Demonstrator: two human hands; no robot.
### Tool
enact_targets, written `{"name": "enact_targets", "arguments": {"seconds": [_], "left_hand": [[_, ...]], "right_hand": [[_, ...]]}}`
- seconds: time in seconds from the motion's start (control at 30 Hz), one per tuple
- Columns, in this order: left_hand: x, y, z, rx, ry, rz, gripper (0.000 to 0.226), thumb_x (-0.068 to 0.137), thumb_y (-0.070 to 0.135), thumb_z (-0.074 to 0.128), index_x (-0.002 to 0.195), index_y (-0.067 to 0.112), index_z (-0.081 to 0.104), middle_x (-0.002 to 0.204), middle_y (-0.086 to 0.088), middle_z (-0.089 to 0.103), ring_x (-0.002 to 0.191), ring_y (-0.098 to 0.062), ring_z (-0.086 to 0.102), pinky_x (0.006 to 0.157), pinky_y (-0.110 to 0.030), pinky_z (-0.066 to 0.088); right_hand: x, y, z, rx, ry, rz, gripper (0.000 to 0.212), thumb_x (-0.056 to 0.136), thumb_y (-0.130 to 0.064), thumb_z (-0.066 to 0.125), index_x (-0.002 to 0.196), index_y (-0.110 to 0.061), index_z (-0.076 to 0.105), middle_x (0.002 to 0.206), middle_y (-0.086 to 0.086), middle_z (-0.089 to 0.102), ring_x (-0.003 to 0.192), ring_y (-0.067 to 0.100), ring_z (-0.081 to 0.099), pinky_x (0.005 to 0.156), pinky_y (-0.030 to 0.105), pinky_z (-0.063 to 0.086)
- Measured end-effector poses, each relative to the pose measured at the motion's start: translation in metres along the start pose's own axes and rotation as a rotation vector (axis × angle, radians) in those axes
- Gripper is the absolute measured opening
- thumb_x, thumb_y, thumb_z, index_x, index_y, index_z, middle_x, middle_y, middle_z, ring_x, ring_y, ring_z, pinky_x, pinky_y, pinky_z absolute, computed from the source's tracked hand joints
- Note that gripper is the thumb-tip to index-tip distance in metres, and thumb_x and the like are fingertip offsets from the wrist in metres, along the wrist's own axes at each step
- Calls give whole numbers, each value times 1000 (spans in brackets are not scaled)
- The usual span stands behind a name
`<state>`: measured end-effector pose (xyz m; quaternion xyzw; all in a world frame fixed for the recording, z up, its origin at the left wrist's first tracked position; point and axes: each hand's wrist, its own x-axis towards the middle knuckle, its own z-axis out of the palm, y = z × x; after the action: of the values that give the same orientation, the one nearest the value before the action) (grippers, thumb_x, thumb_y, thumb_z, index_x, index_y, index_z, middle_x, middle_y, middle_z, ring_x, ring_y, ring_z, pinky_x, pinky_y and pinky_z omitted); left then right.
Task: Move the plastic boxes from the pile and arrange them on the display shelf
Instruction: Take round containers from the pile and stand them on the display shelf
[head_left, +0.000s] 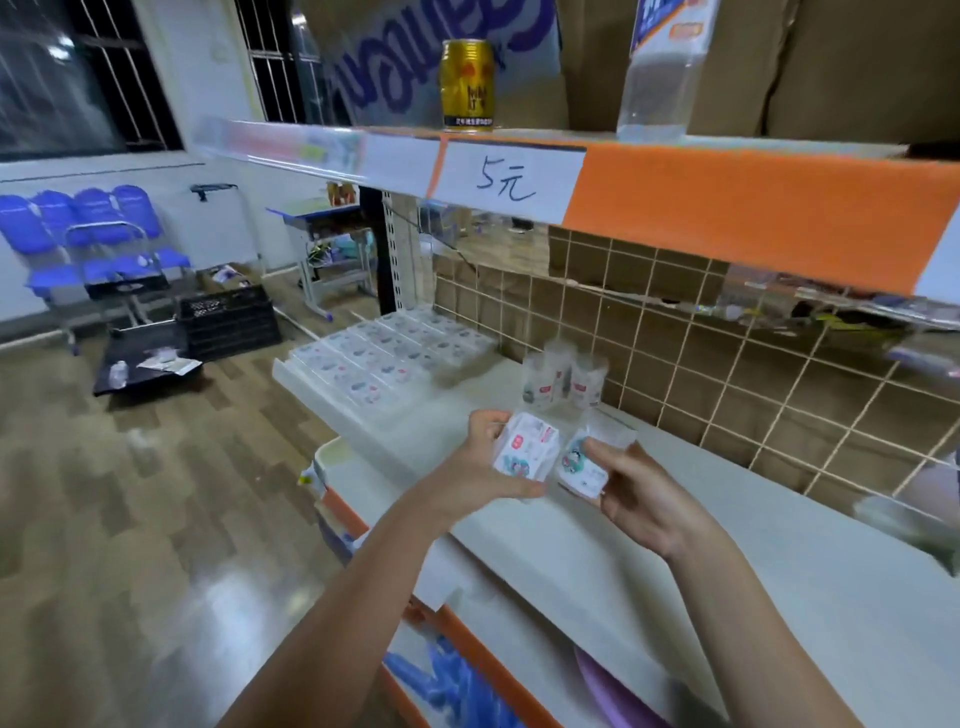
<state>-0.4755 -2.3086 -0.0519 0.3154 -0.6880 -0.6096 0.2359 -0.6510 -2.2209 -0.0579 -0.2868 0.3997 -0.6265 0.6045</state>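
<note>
My left hand (485, 462) grips a small stack of clear plastic boxes (524, 449) with white printed labels, held above the white display shelf (753, 561). Just to its right, my right hand (631, 493) pinches a single clear plastic box (582, 465) by its edge, tilted toward me. Several boxes of the same kind lie flat in neat rows (384, 353) at the shelf's far left end. Three boxes stand upright (563, 382) near the wire-grid back wall, just beyond my hands.
An upper shelf with an orange strip and a "5元" price tag (506, 179) overhangs, bearing a gold can (466, 85) and a clear bottle (657, 78). A black crate (228, 319) and blue chairs (88, 228) stand on the wood floor at left. Lower shelves hold blue and purple items.
</note>
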Motion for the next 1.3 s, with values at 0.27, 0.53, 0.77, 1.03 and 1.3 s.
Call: {"name": "enact_targets", "arguments": {"seconds": [0.27,0.53,0.77,1.03,1.3], "left_hand": [[83,-10,-54,164,-265,-3,79,73,1,78,128,21,25,117,4,45,98,-5,59,75,-17,53],[146,-16,-111,465,-412,103,73,68,22,76,131,23,40,127,0,45,106,-13,55,78,-19,47],[166,-16,-141,724,-519,203,67,64,43,63,126,24,44,118,8,51,114,-16,47,99,-32,38],[171,-27,-164,642,-499,244,69,65,42,68,128,31,43,123,7,45,117,-15,44,100,-30,39],[180,-27,-166,702,-468,284,69,74,39,74,134,33,41,119,6,33,110,-14,43,89,-21,35]], "right_hand": [[58,17,3,116,260,-115,71,71,-13,70,136,-3,43,124,16,62,100,24,67,89,38,53],[105,23,-6,-25,528,-184,63,80,-13,71,135,-10,40,127,13,60,113,29,61,83,38,55],[127,14,-8,-348,727,-187,45,85,-6,64,128,-6,49,112,10,66,97,18,67,76,21,53],[144,12,-2,-620,920,-143,43,78,-1,72,113,-8,49,99,4,60,84,12,60,59,14,50],[154,21,-7,-710,1021,-190,60,76,-6,76,127,-11,45,117,2,58,101,21,60,83,32,53]]}}
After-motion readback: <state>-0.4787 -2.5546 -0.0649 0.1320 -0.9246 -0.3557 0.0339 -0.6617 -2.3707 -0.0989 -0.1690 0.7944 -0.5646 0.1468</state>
